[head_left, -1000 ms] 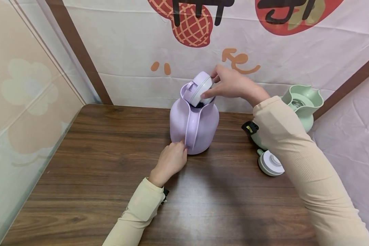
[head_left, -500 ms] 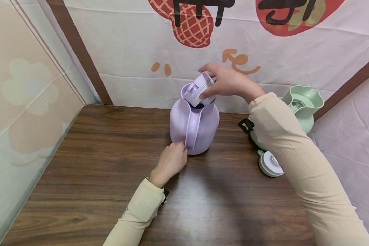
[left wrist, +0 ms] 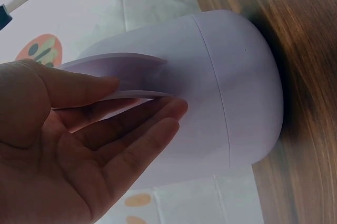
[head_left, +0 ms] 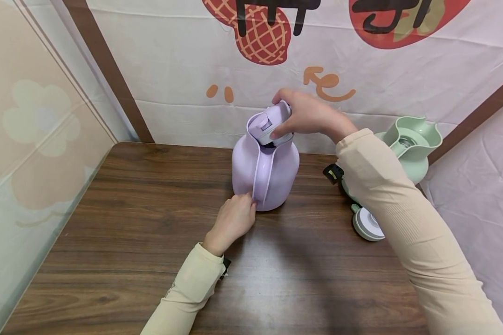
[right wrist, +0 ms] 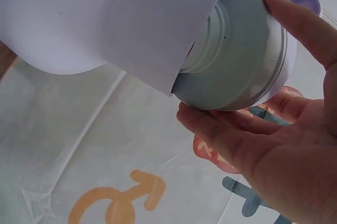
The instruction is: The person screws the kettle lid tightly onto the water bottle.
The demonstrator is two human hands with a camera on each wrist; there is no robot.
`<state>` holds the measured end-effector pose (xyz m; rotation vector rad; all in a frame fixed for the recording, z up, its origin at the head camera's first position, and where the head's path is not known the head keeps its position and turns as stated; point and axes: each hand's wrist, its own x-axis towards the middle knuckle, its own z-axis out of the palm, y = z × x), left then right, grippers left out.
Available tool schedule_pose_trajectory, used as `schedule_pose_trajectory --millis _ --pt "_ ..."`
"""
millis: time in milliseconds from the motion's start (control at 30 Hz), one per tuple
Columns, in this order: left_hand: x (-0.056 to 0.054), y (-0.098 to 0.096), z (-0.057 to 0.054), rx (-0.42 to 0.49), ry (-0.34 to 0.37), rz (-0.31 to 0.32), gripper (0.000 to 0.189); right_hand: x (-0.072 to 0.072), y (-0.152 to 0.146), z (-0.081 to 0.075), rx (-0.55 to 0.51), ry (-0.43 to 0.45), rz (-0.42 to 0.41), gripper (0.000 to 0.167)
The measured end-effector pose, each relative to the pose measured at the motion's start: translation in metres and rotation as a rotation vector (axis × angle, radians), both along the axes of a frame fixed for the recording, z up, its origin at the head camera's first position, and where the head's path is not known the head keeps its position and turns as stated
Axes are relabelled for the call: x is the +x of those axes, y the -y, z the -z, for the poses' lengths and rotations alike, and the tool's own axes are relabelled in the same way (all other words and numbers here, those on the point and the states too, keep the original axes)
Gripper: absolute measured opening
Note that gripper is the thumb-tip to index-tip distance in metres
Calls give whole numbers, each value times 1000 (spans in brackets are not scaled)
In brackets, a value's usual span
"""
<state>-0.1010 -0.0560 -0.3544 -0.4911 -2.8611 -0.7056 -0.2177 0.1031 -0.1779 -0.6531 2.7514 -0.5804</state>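
Note:
A lilac vacuum jug (head_left: 244, 163) stands upright at the back of the table, its handle (head_left: 261, 174) facing me. My left hand (head_left: 231, 218) holds the handle low down; in the left wrist view the thumb (left wrist: 79, 88) lies on one side and the fingers on the other. Over the jug's mouth, my right hand (head_left: 310, 114) grips a lilac and white lid (head_left: 272, 120) by its sides. The lid sits tilted, its left part inside the rim and its right part raised. Its threaded underside (right wrist: 210, 39) shows in the right wrist view.
A pale green jug (head_left: 419, 135) stands lidless at the back right, partly behind my right sleeve. Its green and white lid (head_left: 368, 225) lies upside down in front of it. A printed cloth (head_left: 172, 60) hangs right behind the wooden table (head_left: 151, 209).
The lid has tipped from steep toward flatter and sunk a little into the lilac jug's mouth. My right hand has shifted slightly left with it. My left hand has stayed put.

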Motion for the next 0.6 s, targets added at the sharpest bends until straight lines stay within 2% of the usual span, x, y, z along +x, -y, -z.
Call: schedule_pose_trajectory --millis 200,600 --pt "0 0 1 4 5 -1 10 1 0 2 -4 -18 17 62" --pt "0 0 1 0 4 0 10 2 0 3 15 15 36 62"
